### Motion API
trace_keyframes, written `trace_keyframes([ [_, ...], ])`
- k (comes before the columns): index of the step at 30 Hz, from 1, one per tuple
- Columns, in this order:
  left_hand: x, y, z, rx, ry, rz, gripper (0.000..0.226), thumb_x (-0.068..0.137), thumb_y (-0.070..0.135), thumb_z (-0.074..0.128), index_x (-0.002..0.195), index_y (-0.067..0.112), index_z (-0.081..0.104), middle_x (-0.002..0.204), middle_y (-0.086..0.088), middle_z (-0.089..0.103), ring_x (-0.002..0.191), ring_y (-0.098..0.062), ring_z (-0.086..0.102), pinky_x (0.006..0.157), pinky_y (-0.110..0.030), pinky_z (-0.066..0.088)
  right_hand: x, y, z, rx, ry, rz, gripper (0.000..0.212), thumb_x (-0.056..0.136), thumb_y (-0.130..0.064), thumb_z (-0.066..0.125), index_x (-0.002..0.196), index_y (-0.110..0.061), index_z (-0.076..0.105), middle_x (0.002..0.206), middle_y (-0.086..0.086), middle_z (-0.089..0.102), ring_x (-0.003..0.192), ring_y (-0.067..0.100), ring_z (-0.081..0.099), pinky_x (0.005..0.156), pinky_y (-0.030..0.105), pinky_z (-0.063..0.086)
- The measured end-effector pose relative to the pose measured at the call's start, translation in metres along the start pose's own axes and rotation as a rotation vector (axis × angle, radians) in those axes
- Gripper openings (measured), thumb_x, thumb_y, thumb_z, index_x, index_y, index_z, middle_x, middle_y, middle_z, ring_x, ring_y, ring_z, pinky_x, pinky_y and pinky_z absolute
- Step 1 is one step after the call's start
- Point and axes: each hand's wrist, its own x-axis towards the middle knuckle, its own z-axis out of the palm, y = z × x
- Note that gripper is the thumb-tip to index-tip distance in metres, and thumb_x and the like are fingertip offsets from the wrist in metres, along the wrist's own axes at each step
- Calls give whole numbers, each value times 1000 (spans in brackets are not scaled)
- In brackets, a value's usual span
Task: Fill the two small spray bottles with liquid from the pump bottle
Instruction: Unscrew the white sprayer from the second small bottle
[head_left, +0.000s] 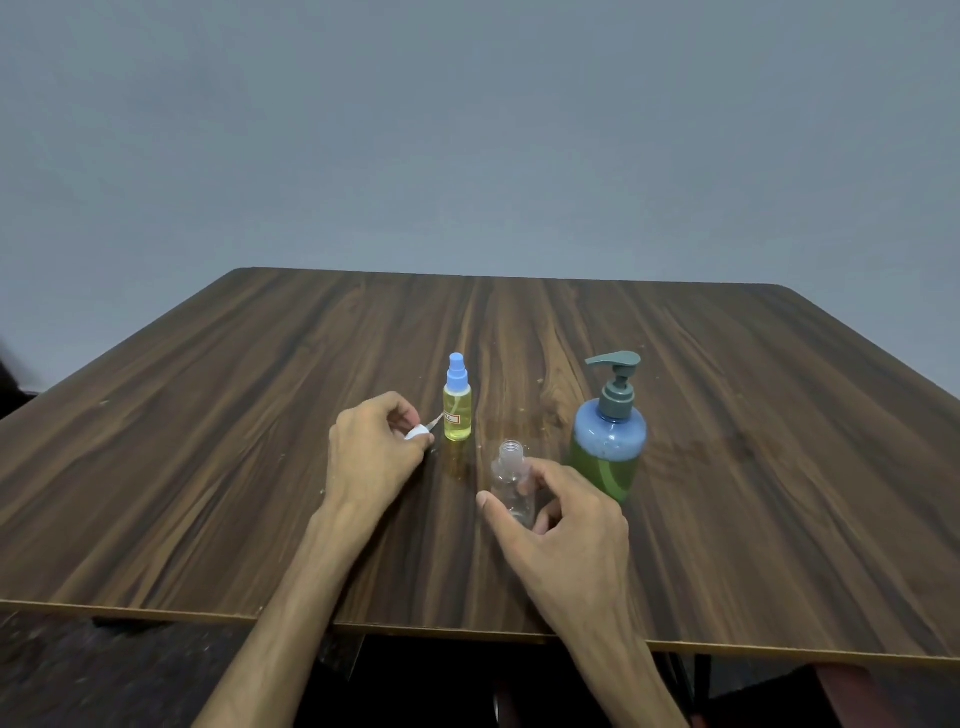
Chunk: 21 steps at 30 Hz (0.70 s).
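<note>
A clear small spray bottle (510, 480) stands on the wooden table (208, 441) with its threaded neck uncovered; my right hand (558, 525) grips its body. My left hand (374, 449) pinches that bottle's white spray cap (417, 434), whose thin dip tube points toward the second spray bottle. This second small bottle (457, 405) has a blue spray top and yellow liquid inside, and stands upright just right of my left hand. The pump bottle (609, 439) with green liquid and a grey-blue pump head stands to the right of the clear bottle.
The table's near edge (415, 626) runs below my forearms. A plain grey wall rises behind the table's far edge. Dark floor and table legs show beneath the near edge.
</note>
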Motion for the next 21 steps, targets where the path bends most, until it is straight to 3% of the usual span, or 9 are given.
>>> trace_keyframes([
  [4,-3,-3,-5,-41,-15,32,23,72,18,92,86,25,75,81,16,72,82,-3,67,78,-29,55,0,0,0,9,7,2,30,74,-58,77,94,-36,74,80,-20,64,59,4,56,58,17,45],
  [8,-20,7,-18,-196,78,176,27,78,11,89,97,25,77,96,15,75,91,-2,68,85,-23,53,2,-1,1,52,15,1,35,75,-59,76,99,-34,75,84,-18,68,57,13,59,54,23,50],
  [10,-30,19,-25,-414,-54,210,26,80,16,88,102,24,77,98,7,78,93,-9,72,86,-27,57,4,-4,1,68,32,-18,35,76,-57,78,101,-33,76,83,-17,69,56,16,59,53,21,49],
  [13,-46,35,-21,-547,-433,206,54,73,44,87,124,27,73,116,9,77,106,-8,72,92,-29,57,7,-9,-1,101,52,-23,32,75,-47,78,105,-35,76,81,-16,69,58,14,61,54,18,47],
  [15,-55,42,-10,-558,-521,220,54,77,34,92,127,31,72,117,12,75,91,-7,73,87,-25,57,10,-13,-3,128,53,-22,33,76,-46,77,108,-35,76,83,-17,71,67,10,66,58,18,49],
  [17,-57,49,1,-627,-490,223,40,87,13,87,122,27,74,112,7,78,82,-16,73,82,-24,59,15,-17,-7,139,62,-36,35,76,-45,78,108,-33,77,83,-16,72,72,9,69,61,21,52],
  [21,-58,58,14,-777,-440,214,33,91,3,79,121,16,74,110,-2,80,101,-14,77,86,-21,58,18,-17,-18,116,23,-50,44,75,-29,77,119,-33,75,81,-17,72,72,7,70,64,26,59],
])
